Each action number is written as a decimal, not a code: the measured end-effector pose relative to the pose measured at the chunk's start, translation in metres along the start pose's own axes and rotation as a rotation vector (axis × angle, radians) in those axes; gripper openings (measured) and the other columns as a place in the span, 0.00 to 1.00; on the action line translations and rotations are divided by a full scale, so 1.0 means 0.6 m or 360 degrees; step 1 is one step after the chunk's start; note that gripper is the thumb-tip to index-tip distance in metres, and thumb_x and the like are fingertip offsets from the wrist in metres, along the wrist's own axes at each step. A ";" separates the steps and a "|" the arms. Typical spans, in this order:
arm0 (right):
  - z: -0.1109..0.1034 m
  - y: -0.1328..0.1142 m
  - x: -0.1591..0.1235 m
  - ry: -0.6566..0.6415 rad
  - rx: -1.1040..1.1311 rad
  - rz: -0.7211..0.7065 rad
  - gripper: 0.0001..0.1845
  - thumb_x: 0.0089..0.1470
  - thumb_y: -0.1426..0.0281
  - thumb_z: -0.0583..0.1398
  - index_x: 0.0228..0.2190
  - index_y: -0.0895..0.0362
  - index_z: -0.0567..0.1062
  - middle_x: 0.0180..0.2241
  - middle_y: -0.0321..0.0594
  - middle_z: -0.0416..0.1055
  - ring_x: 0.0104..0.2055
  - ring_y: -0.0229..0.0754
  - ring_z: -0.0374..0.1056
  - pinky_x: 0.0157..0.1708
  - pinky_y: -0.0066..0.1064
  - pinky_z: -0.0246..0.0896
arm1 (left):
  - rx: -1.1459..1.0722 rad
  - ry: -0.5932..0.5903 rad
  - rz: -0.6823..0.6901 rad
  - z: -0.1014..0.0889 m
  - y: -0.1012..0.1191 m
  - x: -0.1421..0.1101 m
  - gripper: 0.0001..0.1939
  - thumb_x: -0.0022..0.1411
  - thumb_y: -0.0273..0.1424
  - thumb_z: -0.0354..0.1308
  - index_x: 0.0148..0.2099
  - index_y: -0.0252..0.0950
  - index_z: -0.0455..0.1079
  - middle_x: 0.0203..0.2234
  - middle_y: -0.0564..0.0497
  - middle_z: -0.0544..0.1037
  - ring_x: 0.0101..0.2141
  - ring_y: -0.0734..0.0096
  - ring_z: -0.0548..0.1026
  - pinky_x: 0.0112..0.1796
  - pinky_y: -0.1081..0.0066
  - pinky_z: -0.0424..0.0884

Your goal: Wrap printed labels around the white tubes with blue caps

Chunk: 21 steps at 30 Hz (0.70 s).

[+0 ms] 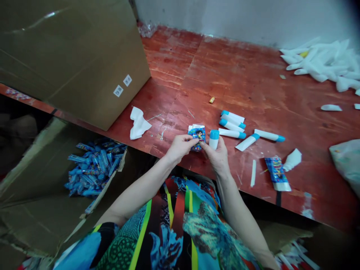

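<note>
A small blue printed packet [197,134] with a cartoon figure is at the table's front edge, pinched by my left hand [180,147] at its left side. The thumb of my right hand [218,155] touches the same packet from the other side. Between the fingers of that hand stands a white tube with a blue cap [214,139], cap upward. Just beyond, several similar white tubes with blue ends [232,123] lie loosely together. To the right a second blue packet [277,172] rests on the table beside a crumpled white piece [293,159].
A large cardboard box [84,56] stands at the left of the red wooden table [174,90]. Below it an open carton [36,187] holds many blue wrapped sticks [94,168]. White tubes [323,62] are piled far right, above a pale bag [347,161]. White scrap [138,123] lies left.
</note>
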State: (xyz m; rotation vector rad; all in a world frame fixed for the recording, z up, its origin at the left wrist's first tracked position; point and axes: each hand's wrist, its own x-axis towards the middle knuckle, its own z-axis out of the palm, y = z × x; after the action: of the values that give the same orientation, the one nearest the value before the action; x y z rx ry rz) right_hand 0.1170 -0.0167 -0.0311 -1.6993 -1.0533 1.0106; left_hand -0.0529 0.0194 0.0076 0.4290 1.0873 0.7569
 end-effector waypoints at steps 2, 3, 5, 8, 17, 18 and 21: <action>0.004 -0.003 -0.002 0.0031 0.0083 0.0032 0.33 0.53 0.49 0.76 0.54 0.49 0.77 0.33 0.32 0.76 0.27 0.42 0.68 0.25 0.38 0.71 | -0.0056 0.0069 -0.0015 0.011 -0.007 -0.002 0.24 0.63 0.33 0.82 0.26 0.36 0.70 0.13 0.63 0.61 0.17 0.84 0.54 0.23 0.74 0.46; 0.006 -0.006 -0.003 0.0033 0.0110 0.0042 0.33 0.54 0.49 0.76 0.55 0.49 0.77 0.31 0.30 0.74 0.24 0.40 0.64 0.22 0.37 0.66 | -0.0086 0.0098 -0.0030 0.016 -0.010 -0.002 0.26 0.63 0.33 0.82 0.26 0.36 0.68 0.13 0.62 0.61 0.16 0.84 0.55 0.22 0.74 0.46; 0.009 -0.015 -0.007 0.0041 0.0104 0.0029 0.32 0.55 0.47 0.74 0.54 0.49 0.77 0.30 0.30 0.73 0.22 0.39 0.60 0.20 0.37 0.63 | -0.0148 0.0119 -0.0065 0.022 -0.014 -0.003 0.27 0.64 0.34 0.83 0.26 0.36 0.67 0.14 0.62 0.62 0.16 0.85 0.55 0.22 0.75 0.47; 0.010 -0.030 -0.014 0.0099 -0.0008 -0.0073 0.30 0.56 0.47 0.73 0.52 0.49 0.77 0.32 0.33 0.76 0.27 0.43 0.68 0.30 0.41 0.74 | -0.0241 0.0039 -0.0126 0.024 -0.014 -0.004 0.25 0.68 0.38 0.80 0.29 0.36 0.69 0.17 0.60 0.66 0.17 0.85 0.56 0.22 0.75 0.47; 0.009 -0.035 -0.013 0.0049 0.0218 0.0010 0.31 0.59 0.43 0.74 0.51 0.48 0.74 0.26 0.26 0.72 0.17 0.35 0.53 0.17 0.32 0.52 | -0.0385 0.0065 -0.0099 0.021 -0.006 -0.001 0.25 0.68 0.35 0.79 0.27 0.35 0.68 0.16 0.59 0.66 0.16 0.86 0.57 0.21 0.77 0.48; 0.003 -0.035 -0.015 -0.0008 0.0281 0.0025 0.31 0.60 0.42 0.74 0.51 0.48 0.74 0.27 0.27 0.74 0.17 0.34 0.50 0.16 0.32 0.48 | -0.0408 0.0112 -0.0074 0.021 -0.005 0.000 0.26 0.68 0.35 0.80 0.27 0.35 0.67 0.15 0.60 0.66 0.16 0.86 0.57 0.22 0.77 0.48; -0.020 -0.038 -0.034 -0.0274 0.0333 0.0015 0.30 0.68 0.39 0.67 0.56 0.48 0.74 0.32 0.31 0.79 0.18 0.33 0.51 0.17 0.31 0.46 | -0.0453 0.0226 -0.0026 0.018 -0.002 0.004 0.29 0.70 0.34 0.78 0.25 0.36 0.64 0.14 0.61 0.63 0.16 0.85 0.57 0.21 0.77 0.48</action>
State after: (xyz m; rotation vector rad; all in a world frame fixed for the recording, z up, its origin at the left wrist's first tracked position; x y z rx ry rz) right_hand 0.1167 -0.0329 -0.0024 -1.4694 -1.0099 1.2456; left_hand -0.0421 0.0205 0.0098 0.1260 1.0931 0.9232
